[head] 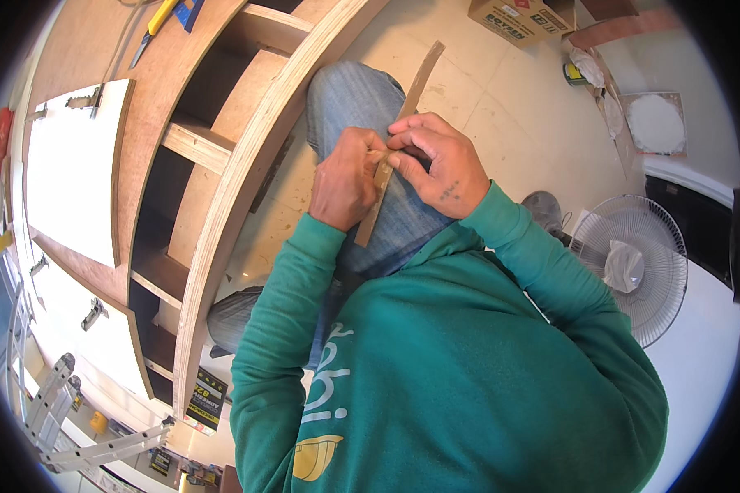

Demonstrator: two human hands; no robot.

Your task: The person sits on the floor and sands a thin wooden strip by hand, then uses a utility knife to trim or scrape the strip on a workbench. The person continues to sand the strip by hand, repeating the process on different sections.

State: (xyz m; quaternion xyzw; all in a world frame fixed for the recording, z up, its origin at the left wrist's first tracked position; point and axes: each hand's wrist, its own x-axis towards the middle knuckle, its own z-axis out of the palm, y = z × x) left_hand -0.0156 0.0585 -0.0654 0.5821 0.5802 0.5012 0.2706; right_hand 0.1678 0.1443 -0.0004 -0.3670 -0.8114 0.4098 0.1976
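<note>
A narrow brown strip [420,83], slightly curved at its far end, slants across my raised knee. My left hand [350,175] pinches it near the middle between thumb and fingers. Close beside, the thumb and fingertips of my right hand [435,157] also grip the strip, almost touching the left fingertips. A small pale bit shows at the fingertips; whether it is part of the strip I cannot tell. The strip's near end [365,234] lies over the jeans [357,105].
On my left stands a plywood cabinet frame [246,185] with open compartments. White hinged panels [77,172], a yellow utility knife [157,21] and an aluminium ladder [49,400] are on that side. An electric fan [629,271] stands right, a cardboard box [521,21] at the back.
</note>
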